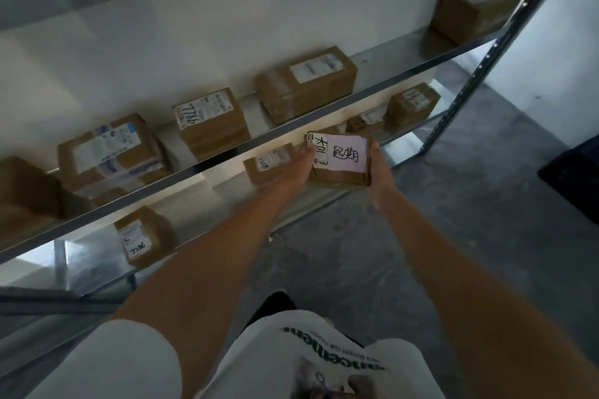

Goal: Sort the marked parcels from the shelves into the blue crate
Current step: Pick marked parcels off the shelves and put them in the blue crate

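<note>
Holding a small brown parcel (338, 160) between both hands, the person stood before a metal shelf unit (291, 125), just in front of its lower shelf edge. The left hand (296, 168) gripped the parcel's left side, thumb curled over the top beside the handwriting on its white label. The right hand (377, 172) clasped the right side, fingers (374, 147) curled up along that edge. A pink note (346, 154) with black handwritten characters lay on top of the parcel. On the shelf above, several other brown boxes sat well apart, one marked 7786 (212, 121) and a larger one (306, 82) to its right. Lower shelves held more boxes, among them one (142, 236) at lower left. A dark blurred object (573, 175) sat on the grey floor (470, 204) at right; whether it was the crate could not be told.
</note>
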